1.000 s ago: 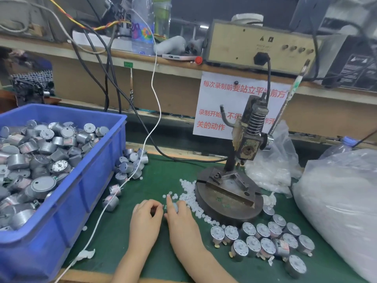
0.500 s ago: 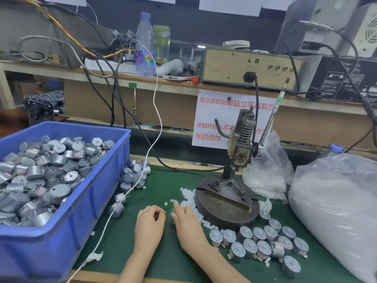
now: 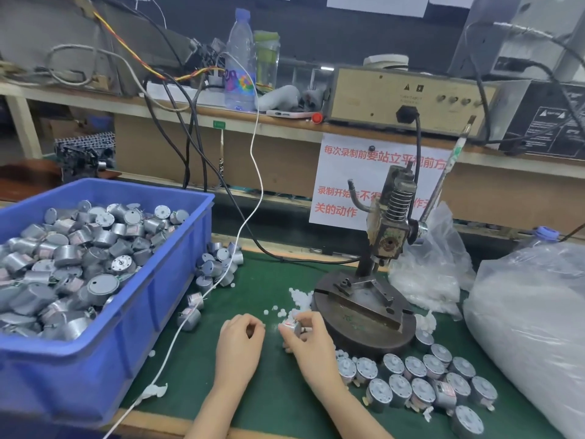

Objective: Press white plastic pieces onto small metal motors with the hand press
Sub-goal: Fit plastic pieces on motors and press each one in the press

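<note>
Fingers (image 3: 308,321) of the right hand (image 3: 311,343) curl round a motor (image 3: 292,327), the press (image 3: 364,312) just to its right; left hand (image 3: 240,340) curled, contents unseen.

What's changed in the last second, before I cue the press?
The right hand now curls its fingers round a small motor, plainly showing; earlier a straight finger lay over that spot. The left hand has drawn slightly away from it, fingers curled; whether it holds anything is unclear. The hand press, blue bin and row of motors stayed put.
</note>
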{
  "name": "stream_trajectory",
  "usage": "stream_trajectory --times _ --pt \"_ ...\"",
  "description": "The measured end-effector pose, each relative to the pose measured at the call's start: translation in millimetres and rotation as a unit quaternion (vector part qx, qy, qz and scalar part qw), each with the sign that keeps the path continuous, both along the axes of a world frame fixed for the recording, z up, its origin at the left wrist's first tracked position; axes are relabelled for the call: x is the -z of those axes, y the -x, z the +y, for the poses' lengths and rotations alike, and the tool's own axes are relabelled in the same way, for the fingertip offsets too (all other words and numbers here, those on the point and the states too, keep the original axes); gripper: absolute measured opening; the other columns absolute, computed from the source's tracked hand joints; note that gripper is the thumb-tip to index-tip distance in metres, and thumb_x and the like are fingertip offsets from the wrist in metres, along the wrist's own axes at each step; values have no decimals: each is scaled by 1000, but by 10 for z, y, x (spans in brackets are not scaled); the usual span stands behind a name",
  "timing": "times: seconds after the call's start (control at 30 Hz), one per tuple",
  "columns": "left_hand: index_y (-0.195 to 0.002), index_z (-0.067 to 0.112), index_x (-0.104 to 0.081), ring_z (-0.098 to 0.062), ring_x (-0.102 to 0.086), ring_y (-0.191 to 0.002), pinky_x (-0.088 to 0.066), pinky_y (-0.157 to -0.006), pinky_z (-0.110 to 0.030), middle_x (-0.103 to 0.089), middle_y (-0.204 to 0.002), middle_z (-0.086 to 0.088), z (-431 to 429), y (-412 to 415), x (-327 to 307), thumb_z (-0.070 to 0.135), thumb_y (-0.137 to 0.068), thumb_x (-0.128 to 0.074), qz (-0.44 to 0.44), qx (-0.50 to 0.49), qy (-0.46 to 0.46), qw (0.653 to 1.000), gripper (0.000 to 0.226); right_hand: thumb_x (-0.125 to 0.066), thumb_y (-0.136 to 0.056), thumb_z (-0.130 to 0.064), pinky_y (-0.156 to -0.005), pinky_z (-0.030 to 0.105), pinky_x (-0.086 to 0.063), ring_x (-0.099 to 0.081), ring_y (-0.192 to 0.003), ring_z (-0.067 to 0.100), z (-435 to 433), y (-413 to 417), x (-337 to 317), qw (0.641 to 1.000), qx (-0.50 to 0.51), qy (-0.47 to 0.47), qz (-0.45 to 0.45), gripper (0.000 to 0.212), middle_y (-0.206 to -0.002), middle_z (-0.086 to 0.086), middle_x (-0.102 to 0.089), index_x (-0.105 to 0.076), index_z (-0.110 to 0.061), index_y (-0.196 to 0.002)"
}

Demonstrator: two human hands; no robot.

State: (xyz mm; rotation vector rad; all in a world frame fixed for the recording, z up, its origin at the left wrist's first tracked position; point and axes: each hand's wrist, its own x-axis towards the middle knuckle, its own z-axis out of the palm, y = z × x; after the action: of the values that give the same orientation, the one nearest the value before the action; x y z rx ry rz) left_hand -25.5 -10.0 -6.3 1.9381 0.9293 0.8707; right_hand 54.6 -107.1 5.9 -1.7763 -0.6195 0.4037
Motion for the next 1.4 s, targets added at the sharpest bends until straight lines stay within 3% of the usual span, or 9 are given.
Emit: stream_trajectory --times 0.13,0.27,0.4,0.57,0.83,0.93,1.03,1.23,1.4 --pt "-71 14 -58 -21 -48 -84 -30 -67 -24 -55 -74 3 19 -30 -9 8 -86 -56 30 -8 -33 999 16 -64 -86 -7 -68 25 -56 -63 -65 15 68 27 -158 927 -8 -189 324 24 -82 10 -57 -41 -6 -95" --pt "-77 11 -56 -23 -48 -87 -36 -76 -32 -55 -83 -4 -9 -74 -4 19 -91 -52 108 -19 -114 987 16 -60 -88 -7 -72 29 -57 -70 -83 27 13 5 -378 895 -81 -217 381 13 -84 16 -67 -50 -1 -95" --pt "-87 14 -55 -24 -52 -91 -34 -76 -32 -52 -91 -3 -27 -151 -6 21 -92 -43 213 -23 -195 957 15 -65 -86 -13 -77 28 -57 -69 -92 19 -104 -134 -518 944 -70 -140 291 25 -108 14 -64 -47 -4 -100" --pt "-92 16 -48 -24 -54 -87 -31 -72 -30 -55 -94 -1 72 -253 -17 17 -91 -38 235 -21 -215 948 10 -71 -80 -29 -75 19 -45 -60 -98 8 -314 -425 -630 999 16 34 5 39 -107 -7 -62 -52 -25 -114" --pt "-127 21 -48 -23 -62 -87 -35 -74 -32 -67 -93 -1 113 -346 48 14 -88 -38 282 3 -267 921 41 -69 -81 -23 -81 27 -43 -58 -95 9 -517 -827 -612 984 111 73 -118 33 -102 -12 -59 -53 -30 -109" --pt "-95 9 -70 -26 -61 -56 -42 -57 -33 -63 -60 -4 63 -293 -20 2 -68 -67 239 13 -279 930 29 -70 -82 -20 -81 24 -39 -53 -97 8 -498 -918 -584 968 131 96 -191 38 -109 -8 -58 -53 -23 -116" --pt "-65 9 -69 -21 -51 -36 -41 -41 -29 -52 -41 0 35 -277 -46 -4 -42 -80 219 7 -323 921 28 -70 -82 -22 -88 26 -42 -55 -106 14 -493 -987 -529 949 143 125 -250 42 -117 -5 -61 -56 -17 -122" --pt "-90 10 -65 -26 -62 -70 -42 -67 -35 -66 -71 -4 77 -306 48 5 -79 -56 235 0 -257 937 15 -68 -84 -29 -91 36 -40 -53 -106 24 -482 -1139 -413 901 174 208 -338 38 -112 5 -63 -61 -14 -117" --pt "-104 13 -61 -24 -60 -87 -36 -75 -33 -67 -88 -1 110 -309 69 11 -87 -41 213 6 -231 949 26 -71 -81 -29 -85 36 -43 -51 -100 27 -475 -1235 -369 906 178 183 -337 35 -112 11 -56 -63 -7 -107"
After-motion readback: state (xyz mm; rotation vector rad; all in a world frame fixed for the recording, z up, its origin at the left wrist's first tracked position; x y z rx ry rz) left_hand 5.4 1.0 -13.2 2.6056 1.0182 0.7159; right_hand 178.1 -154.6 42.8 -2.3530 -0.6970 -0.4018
